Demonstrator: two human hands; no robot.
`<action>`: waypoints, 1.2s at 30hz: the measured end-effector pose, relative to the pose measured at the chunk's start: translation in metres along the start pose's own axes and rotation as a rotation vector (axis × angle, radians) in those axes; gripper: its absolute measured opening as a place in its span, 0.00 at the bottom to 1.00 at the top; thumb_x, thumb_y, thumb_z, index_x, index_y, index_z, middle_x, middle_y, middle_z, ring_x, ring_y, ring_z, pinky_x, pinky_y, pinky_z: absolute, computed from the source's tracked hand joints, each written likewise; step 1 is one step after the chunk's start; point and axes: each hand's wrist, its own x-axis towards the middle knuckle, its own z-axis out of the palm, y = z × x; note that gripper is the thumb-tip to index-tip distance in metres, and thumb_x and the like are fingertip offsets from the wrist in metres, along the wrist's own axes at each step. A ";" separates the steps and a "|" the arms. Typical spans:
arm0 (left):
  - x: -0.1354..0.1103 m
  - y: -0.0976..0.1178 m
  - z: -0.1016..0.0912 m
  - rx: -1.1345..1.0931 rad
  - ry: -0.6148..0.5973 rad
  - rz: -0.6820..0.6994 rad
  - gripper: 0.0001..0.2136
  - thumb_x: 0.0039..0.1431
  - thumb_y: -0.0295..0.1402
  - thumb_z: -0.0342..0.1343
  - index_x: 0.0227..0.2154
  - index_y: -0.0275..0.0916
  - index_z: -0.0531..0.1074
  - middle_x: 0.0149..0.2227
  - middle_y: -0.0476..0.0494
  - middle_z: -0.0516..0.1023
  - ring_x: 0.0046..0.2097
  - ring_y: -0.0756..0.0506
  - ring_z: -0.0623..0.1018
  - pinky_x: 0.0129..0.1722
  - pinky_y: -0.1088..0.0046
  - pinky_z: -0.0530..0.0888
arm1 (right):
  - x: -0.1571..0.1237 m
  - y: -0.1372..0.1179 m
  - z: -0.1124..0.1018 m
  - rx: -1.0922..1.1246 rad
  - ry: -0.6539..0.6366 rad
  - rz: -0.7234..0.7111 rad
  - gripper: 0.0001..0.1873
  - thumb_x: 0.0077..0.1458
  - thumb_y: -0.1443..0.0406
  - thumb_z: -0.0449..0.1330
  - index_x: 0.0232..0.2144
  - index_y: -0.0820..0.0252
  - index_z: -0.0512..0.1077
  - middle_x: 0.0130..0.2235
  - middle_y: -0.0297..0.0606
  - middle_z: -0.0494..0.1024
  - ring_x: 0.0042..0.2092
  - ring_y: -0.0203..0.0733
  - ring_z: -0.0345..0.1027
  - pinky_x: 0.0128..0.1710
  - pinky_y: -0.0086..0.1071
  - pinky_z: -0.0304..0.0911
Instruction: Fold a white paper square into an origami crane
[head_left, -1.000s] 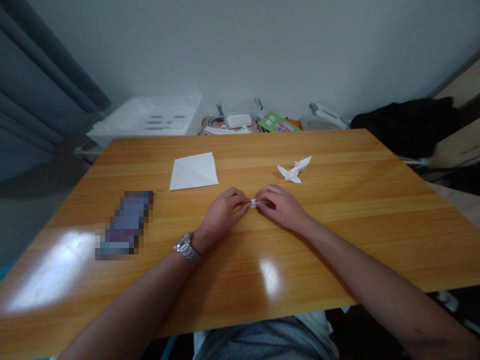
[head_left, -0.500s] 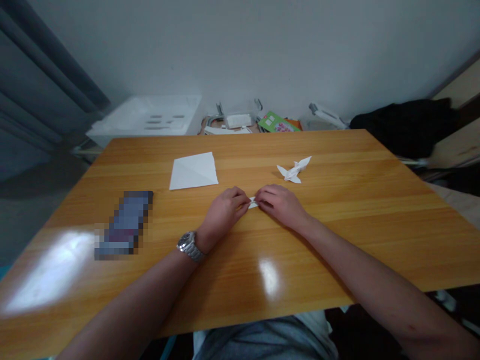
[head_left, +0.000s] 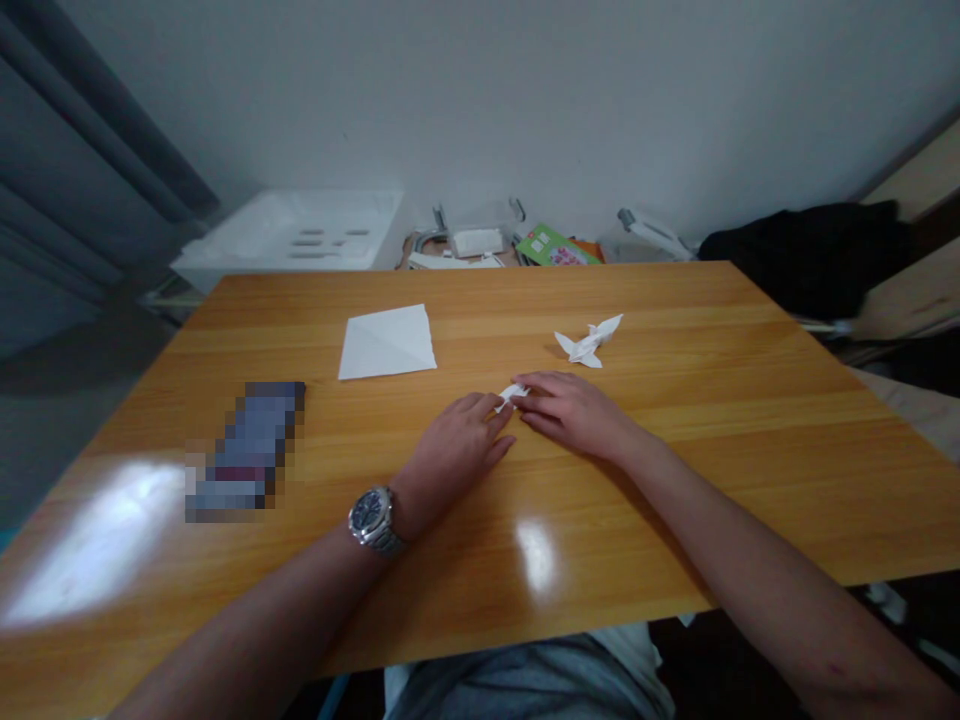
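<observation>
A small folded white paper piece (head_left: 511, 392) lies on the wooden table (head_left: 712, 420), mostly hidden under my fingertips. My left hand (head_left: 461, 445), with a metal watch on the wrist, lies flat with fingers stretched out, its tips touching the paper from the left. My right hand (head_left: 574, 410) also lies flat with its fingers extended, pressing down on the paper from the right. Neither hand wraps around anything.
A finished folded paper figure (head_left: 589, 340) sits just beyond my right hand. A creased white square sheet (head_left: 388, 341) lies at the back left. A blurred dark oblong object (head_left: 247, 450) rests on the left. Clutter and a white tray (head_left: 300, 235) stand behind the table.
Both hands have gone from pinching the small paper with curled fingers to lying flat on it. The left hand has turned palm down and the paper has shifted slightly away from me.
</observation>
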 end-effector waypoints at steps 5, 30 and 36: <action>-0.003 0.008 -0.001 -0.016 -0.010 -0.056 0.19 0.69 0.37 0.55 0.59 0.37 0.67 0.56 0.35 0.73 0.56 0.37 0.73 0.58 0.57 0.71 | -0.002 0.002 -0.006 0.001 -0.081 0.037 0.22 0.68 0.57 0.57 0.61 0.53 0.71 0.63 0.48 0.71 0.63 0.55 0.66 0.62 0.53 0.63; -0.008 0.007 0.002 0.015 -0.055 -0.033 0.24 0.68 0.37 0.56 0.63 0.33 0.64 0.61 0.32 0.70 0.62 0.36 0.70 0.64 0.58 0.69 | -0.010 0.000 0.006 -0.113 -0.143 0.199 0.32 0.71 0.49 0.46 0.72 0.51 0.52 0.73 0.38 0.53 0.74 0.54 0.43 0.71 0.54 0.48; -0.008 -0.010 0.001 -0.011 -0.071 0.052 0.20 0.72 0.40 0.50 0.59 0.31 0.69 0.61 0.29 0.72 0.62 0.37 0.74 0.62 0.58 0.72 | -0.010 0.001 0.008 -0.118 -0.123 0.183 0.33 0.71 0.50 0.47 0.72 0.52 0.53 0.73 0.39 0.54 0.73 0.55 0.45 0.71 0.53 0.49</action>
